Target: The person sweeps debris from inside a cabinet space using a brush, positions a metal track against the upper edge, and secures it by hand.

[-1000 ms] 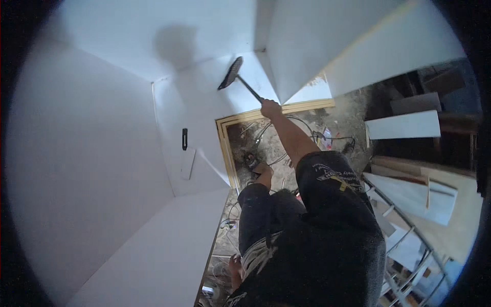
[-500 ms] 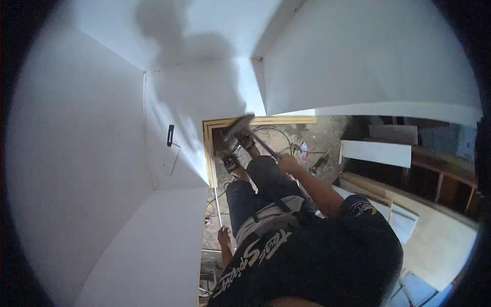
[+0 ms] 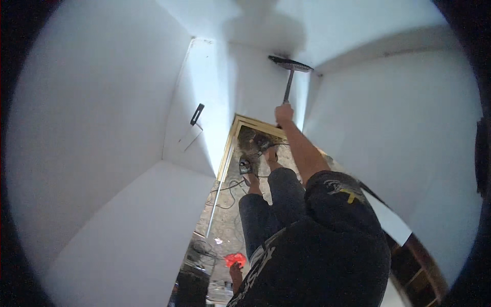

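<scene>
Evidently, the brush [image 3: 290, 65] was out at the far end of the white panel [image 3: 255, 92], its dark bristles along or just beside the seam, near the right-hand corner. Your right hand [image 3: 284, 113] was wrapped closely around its handle [image 3: 289, 88], with your arm stretched well forward. As far as I could judge, the brushing was under way rather than finished: much of the panel looked bare, yet a few small marks [image 3: 208, 43] showed near the far left corner, and shadow hid too much to tell how much was done or left. On the panel's left part sat a black slotted piece [image 3: 197, 114], away from the bristles. Nearer you, the yellowish edge [image 3: 225, 153] framed the opening, where your shoes [image 3: 245, 165] stood on the floor [image 3: 232, 189] among dark cables [image 3: 221, 206] and beside a pale strip [image 3: 214, 207]. Low down, your left hand [image 3: 236, 271] was next to a red item [image 3: 233, 258]; I could not tell whether it gripped that, touched it or merely overlapped it in view.
</scene>
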A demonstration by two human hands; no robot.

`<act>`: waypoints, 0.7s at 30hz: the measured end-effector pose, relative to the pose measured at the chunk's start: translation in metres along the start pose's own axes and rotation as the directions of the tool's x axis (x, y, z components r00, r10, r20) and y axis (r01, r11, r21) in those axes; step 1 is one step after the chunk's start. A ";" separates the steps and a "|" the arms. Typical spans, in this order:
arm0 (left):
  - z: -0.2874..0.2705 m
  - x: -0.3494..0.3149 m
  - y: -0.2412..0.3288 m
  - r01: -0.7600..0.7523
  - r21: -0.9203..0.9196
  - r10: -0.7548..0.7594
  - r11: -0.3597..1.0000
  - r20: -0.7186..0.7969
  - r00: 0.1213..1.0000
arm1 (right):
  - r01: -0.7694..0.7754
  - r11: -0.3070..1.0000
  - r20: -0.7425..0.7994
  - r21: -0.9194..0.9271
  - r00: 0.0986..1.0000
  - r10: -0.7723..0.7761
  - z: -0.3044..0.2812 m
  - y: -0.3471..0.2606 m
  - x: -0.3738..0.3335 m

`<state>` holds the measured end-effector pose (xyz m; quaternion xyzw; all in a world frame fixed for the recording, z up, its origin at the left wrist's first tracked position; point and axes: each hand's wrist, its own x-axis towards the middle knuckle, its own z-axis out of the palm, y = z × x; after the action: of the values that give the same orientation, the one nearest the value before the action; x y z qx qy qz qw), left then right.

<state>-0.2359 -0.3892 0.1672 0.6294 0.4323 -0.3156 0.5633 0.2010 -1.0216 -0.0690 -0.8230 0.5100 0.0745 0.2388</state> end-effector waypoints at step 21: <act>0.255 -0.105 -0.074 0.064 0.086 -0.044 0.994 -0.220 0.974 | 0.712 0.702 0.773 0.028 0.430 -0.467 0.131 -0.178 -0.175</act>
<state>-0.3243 -0.6604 0.1849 0.6735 0.4935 -0.2796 0.4739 0.2902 -0.7542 -0.0634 -0.8721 0.0256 0.3840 0.3022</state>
